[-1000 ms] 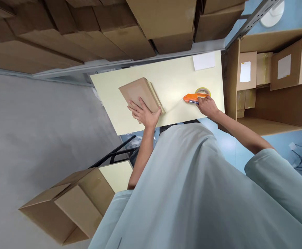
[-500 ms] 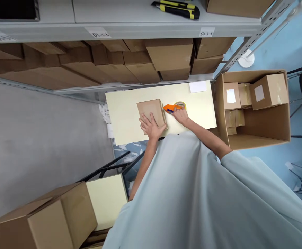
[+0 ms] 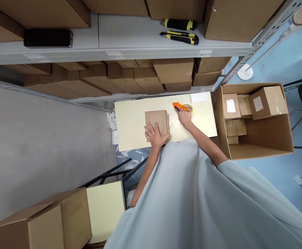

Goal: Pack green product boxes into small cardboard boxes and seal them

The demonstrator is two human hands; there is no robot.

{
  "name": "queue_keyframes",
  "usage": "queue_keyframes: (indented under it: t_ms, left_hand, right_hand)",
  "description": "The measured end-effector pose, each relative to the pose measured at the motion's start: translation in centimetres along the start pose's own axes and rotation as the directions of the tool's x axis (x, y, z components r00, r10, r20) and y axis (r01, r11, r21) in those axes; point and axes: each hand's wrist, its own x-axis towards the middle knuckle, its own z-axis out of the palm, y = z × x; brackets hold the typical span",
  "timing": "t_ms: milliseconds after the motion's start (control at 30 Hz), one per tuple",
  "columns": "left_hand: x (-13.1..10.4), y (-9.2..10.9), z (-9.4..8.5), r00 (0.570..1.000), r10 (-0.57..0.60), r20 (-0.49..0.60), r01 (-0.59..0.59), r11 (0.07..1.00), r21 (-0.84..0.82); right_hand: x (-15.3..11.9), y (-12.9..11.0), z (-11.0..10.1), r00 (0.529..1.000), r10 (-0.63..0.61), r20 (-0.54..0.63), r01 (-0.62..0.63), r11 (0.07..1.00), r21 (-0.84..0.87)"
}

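Observation:
A small brown cardboard box [image 3: 158, 119] lies on the pale yellow tabletop [image 3: 130, 128]. My left hand [image 3: 156, 136] rests on its near part with the fingers spread. To the right of the box, my right hand [image 3: 185, 117] is closed round an orange tape dispenser [image 3: 178, 106], whose roll of clear tape shows just beyond the fingers. The dispenser is apart from the box. White paper [image 3: 198, 97] lies at the far right of the tabletop.
A large open carton [image 3: 265, 136] with several small boxes stands at the right. Beyond the table is a shelf [image 3: 140, 52] with cartons, two cutters [image 3: 180, 37] and a black phone-like object [image 3: 48, 38]. More cartons [image 3: 75, 216] stand at the lower left.
My right hand has drawn the orange dispenser away from the box, to the right. My left hand stays on the box. The view has shifted, showing more of the upper shelf.

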Motion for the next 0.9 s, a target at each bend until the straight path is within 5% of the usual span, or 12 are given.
queue_keyframes:
  t_ms: [100,233,300,367,433,533,600,700,800,900]
  left_hand:
    - [-0.6,-0.3,-0.2,1.000,0.018,0.011,-0.018,1.000,0.008]
    - [-0.2,-0.1,-1.8,1.000,-0.004,0.014,0.005,0.998,-0.064]
    - [1.2,0.7,-3.7,0.996,0.060,-0.071,-0.068,0.991,-0.111]
    - [3.6,2.2,-6.4,0.947,0.237,-0.216,-0.268,0.955,-0.125]
    - [6.7,4.3,-10.1,0.854,0.393,-0.341,-0.446,0.891,-0.090]
    - [12.1,7.5,-16.2,0.755,0.470,-0.458,-0.544,0.838,-0.036]
    - [15.5,9.2,-19.6,0.744,0.441,-0.501,-0.528,0.848,-0.039]
    - [19.4,10.8,-23.0,0.767,0.426,-0.480,-0.511,0.857,-0.056]
    - [21.1,11.6,-24.1,0.775,0.441,-0.452,-0.526,0.847,-0.077]
    - [20.8,11.7,-23.1,0.760,0.422,-0.494,-0.539,0.835,-0.116]
  right_hand:
    - [1.0,-0.7,-1.4,0.975,0.220,0.017,-0.220,0.975,0.026]
    - [0.4,-2.6,-4.3,0.982,0.181,-0.049,-0.174,0.977,0.122]
    - [0.5,-3.4,-6.4,0.983,0.168,-0.080,-0.153,0.973,0.172]
    - [1.5,-4.0,-9.2,0.977,0.153,-0.149,-0.121,0.971,0.208]
    - [3.3,-4.6,-12.7,0.962,0.102,-0.252,-0.044,0.974,0.224]
    - [7.1,-5.5,-18.7,0.912,-0.077,-0.404,0.157,0.973,0.169]
    - [10.0,-6.1,-22.4,0.883,-0.175,-0.436,0.242,0.965,0.102]
    - [13.8,-6.8,-26.5,0.910,-0.197,-0.364,0.218,0.976,0.016]
    - [16.5,-7.6,-28.9,0.944,-0.170,-0.283,0.167,0.985,-0.036]
    - [18.2,-8.3,-30.1,0.952,-0.163,-0.258,0.154,0.987,-0.056]
